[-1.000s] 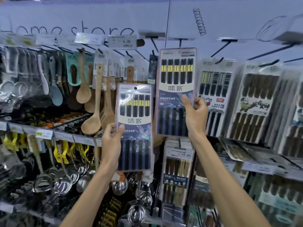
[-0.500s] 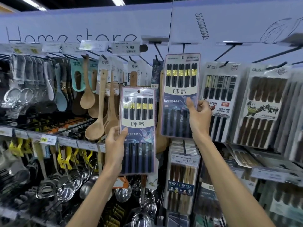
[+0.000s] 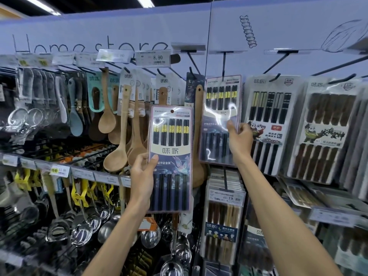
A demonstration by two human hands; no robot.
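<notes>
Shop racks of kitchenware filled the wall ahead of me. My left hand (image 3: 142,176) gripped the left pack (image 3: 171,154) of black chopsticks by its left edge, thumb on the front and fingers hidden behind it. It held the pack upright in front of the wooden spoons (image 3: 116,156). My right hand (image 3: 240,140) pinched the right pack (image 3: 219,120) at its right edge, thumb on the glaring plastic, fingers curled round the back. That pack sat higher, against the display, its top just under a hook (image 3: 224,62); whether it hung there I could not tell. Just right of it hung other chopstick packs (image 3: 268,124). Steel ladles (image 3: 81,234) hung lower left, and a price tag (image 3: 153,58) reading 8.90 stood above the spoons.
</notes>
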